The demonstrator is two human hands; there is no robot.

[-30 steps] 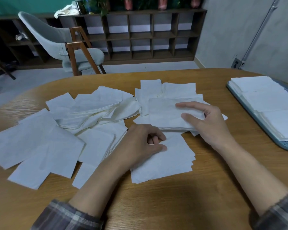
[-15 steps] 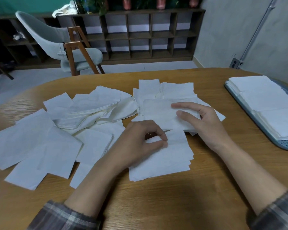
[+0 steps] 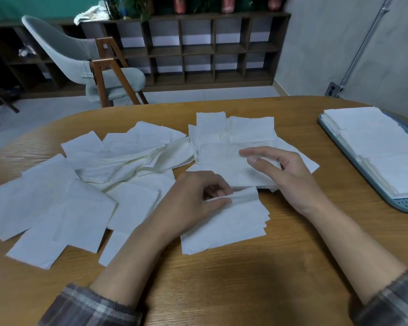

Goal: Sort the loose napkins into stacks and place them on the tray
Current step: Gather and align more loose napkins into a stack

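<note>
- Head view: the tray (image 3: 405, 205), at the right of the table (image 3: 222, 290), already carries several tidy napkin stacks (image 3: 375, 142); many loose napkins (image 3: 45, 201) lie scattered well to the left of the tray, so it seems much sorting is left.
- The left hand (image 3: 193, 198), well left of the tray, pinches with curled fingers the top sheet's edge of a small stack (image 3: 224, 224); the right hand (image 3: 290, 175), nearer the tray, lays almost straight fingers on a thicker stack (image 3: 222, 165).
- The tray's right part is cut off; the sheets cannot be counted.

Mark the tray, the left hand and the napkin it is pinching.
tray (image 3: 406, 205), head view, bare near corner of its surface.
left hand (image 3: 193, 197), head view, back of the hand.
pinched napkin (image 3: 245, 195), head view, its lifted edge.
</note>
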